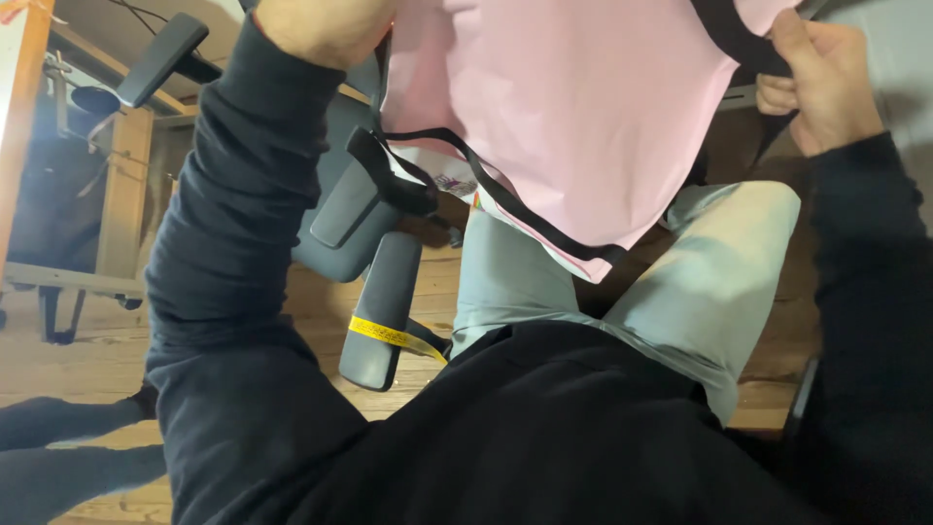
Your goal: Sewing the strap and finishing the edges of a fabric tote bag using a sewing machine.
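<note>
Clearly soft and light, the pink fabric [573, 107] hangs at twelve o'clock above the lap, best gripped by its black trim. Right hand [821, 83] pinches that trim; left hand [321, 27] bunches the cloth's upper edge.

pink cloth [573, 107] smooth, matt; black fabric trim [505, 199]; chair armrest [379, 311] matt grey plastic; floor [87, 360] pale wood.

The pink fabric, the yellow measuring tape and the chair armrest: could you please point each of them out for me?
pink fabric [573, 107], head view, on the middle of the sheet.
yellow measuring tape [381, 332], head view, on the band crossing the armrest.
chair armrest [384, 292], head view, on the grey pad's middle.
</note>
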